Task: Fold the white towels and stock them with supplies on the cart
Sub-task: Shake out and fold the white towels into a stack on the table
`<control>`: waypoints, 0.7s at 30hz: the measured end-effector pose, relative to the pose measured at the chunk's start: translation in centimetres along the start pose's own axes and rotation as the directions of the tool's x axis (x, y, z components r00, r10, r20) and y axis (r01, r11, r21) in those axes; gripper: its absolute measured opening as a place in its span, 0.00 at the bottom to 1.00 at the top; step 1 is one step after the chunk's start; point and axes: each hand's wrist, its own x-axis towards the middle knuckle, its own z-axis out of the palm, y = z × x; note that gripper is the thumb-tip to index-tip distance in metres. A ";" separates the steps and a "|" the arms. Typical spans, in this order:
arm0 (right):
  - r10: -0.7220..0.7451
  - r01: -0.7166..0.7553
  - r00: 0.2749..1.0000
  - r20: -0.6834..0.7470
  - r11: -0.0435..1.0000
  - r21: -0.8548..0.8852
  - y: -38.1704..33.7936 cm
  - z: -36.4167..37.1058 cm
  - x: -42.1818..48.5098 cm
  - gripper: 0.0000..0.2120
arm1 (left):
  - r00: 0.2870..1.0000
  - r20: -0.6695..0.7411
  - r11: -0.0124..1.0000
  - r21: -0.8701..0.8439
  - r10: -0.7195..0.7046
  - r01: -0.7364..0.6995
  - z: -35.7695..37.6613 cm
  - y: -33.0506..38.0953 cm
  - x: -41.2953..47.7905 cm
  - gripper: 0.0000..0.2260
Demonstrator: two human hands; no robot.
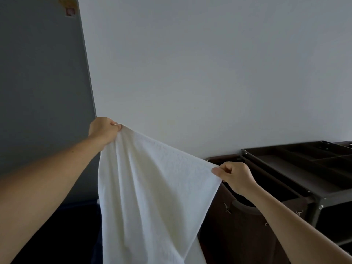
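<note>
We hold the white towel (148,187) spread in the air, left of the cart (304,168), with its top edge sloping down toward the cart. Left hand (103,130) pinches the corner far from the cart; right hand (236,177) pinches the corner nearest it.

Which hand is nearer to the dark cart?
Right. The right hand pinches one corner of the towel right beside the cart; the left hand holds the other corner higher, farther left.
</note>
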 end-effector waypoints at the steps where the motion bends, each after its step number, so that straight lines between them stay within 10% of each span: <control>1: 0.008 -0.007 1.000 -0.011 1.000 0.017 0.1 0.1 0.0 0.09 | 1.000 -0.001 1.000 0.000 -0.001 0.001 -0.1 -0.1 0.1 0.21; 7: 0.070 -0.063 0.997 -0.043 0.987 0.148 -0.3 0.6 0.1 0.13 | 1.000 0.013 1.000 0.003 -0.024 0.023 -0.5 -1.1 0.0 0.14; 13: 0.522 -0.521 0.852 0.040 0.840 0.150 1.1 0.8 0.7 0.05 | 0.978 0.034 0.973 0.114 -0.205 0.200 -0.5 -2.8 -0.7 0.10; 21: 0.526 -0.556 0.814 0.246 0.828 0.071 -1.8 4.0 -0.6 0.03 | 0.859 0.416 0.947 0.016 -0.298 0.321 1.4 -5.9 -5.3 0.08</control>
